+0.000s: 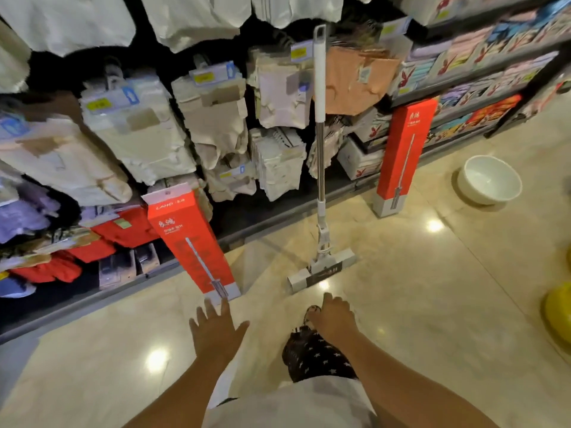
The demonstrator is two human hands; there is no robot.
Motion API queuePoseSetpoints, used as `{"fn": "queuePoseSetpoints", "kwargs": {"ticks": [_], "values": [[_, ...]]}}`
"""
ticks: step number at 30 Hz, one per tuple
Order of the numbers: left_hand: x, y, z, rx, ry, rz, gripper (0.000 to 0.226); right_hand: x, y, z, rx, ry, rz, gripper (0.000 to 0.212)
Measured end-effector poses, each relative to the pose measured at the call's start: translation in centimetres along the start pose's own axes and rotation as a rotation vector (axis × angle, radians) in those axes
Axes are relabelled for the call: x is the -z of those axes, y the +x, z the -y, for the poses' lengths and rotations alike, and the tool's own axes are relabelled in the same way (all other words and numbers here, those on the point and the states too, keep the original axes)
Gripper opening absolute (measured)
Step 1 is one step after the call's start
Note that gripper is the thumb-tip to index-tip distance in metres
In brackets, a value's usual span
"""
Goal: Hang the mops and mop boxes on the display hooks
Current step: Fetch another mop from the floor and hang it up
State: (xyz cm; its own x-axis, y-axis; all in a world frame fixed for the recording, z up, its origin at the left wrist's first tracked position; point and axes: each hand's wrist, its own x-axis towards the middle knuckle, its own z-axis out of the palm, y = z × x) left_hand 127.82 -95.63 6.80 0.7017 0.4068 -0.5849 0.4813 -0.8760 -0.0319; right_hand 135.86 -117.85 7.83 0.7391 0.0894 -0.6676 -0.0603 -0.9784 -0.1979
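Mop (319, 149) stands upright on the floor (432, 304), handle leaning on the rack (148, 140) of hung clothes, head flat on the tiles. Near box (191, 242), red, is left of the mop, base on the floor, top tipped back against the rack. Far box (404, 156) is right of the mop w/ the same lean. Basin (489, 179) sits further right of the mop, well apart. None of the three is hung yet.

L hand (217, 329) is wide, fingers spread, holding nothing. Its fingertips are at the near box's base, touching or just short, can't tell. R hand (333, 319) is in front of the mop head, near but not touching. Its back is to the camera, fingers bent loosely down, nothing seen in it.

Step in hand, prob.: pick up the near box w/ the L hand. Grip mid-body, not the base. It's tall on a glossy floor, so a low push could slide the base out or tip it toward the mop. Bring the R hand over to steady the top. No free hook shows among the clothes & yellow tags (204, 77), so find one first, then lift the box top-first onto it. Mind the mop: a nudge could topple it.
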Motion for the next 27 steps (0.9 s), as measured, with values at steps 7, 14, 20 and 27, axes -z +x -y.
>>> {"fn": "queuePoseSetpoints", "kwargs": {"ticks": [7, 14, 20, 27], "values": [[9.4, 7.0, -14.1, -0.117, -0.219, -0.120, 0.080, 13.7, 9.6, -3.0, -0.047, 0.114, -0.095, 0.057], [14.0, 12.4, -19.2, -0.163, -0.195, -0.045, 0.080, 18.4, 15.9, -3.5, -0.101, 0.206, -0.061, 0.059], [19.7, 20.5, -21.3, -0.187, -0.411, -0.077, 0.088, 26.1, 22.5, 0.5, -0.009, 0.563, -0.135, 0.065], [30.8, 29.2, -26.7, -0.445, -0.890, -0.032, 0.076, 39.3, 28.9, 8.4, 0.263, 0.856, -0.191, 0.045]]}}
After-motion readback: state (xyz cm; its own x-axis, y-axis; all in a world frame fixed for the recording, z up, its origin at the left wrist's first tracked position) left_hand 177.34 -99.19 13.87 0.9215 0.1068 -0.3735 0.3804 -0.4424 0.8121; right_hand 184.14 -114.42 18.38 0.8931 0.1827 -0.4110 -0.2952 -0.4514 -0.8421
